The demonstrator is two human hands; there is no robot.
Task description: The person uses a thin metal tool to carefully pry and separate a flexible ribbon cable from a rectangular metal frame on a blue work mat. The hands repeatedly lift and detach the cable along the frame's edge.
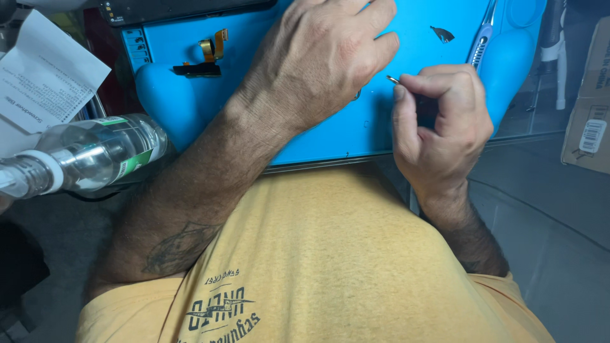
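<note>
Pinch grip (406,86), perhaps tweezers (393,79)

— What colours show on the bench?
— A bright blue work mat (330,136) fills the upper middle, with a gold-and-black flex cable (206,57) at upper left and a small black scrap (442,33) at upper right.
— And lower down?
— A mustard-yellow shirt (330,267) with black print. At left, a clear bottle (89,155) with a green-and-white label and white cap.
</note>
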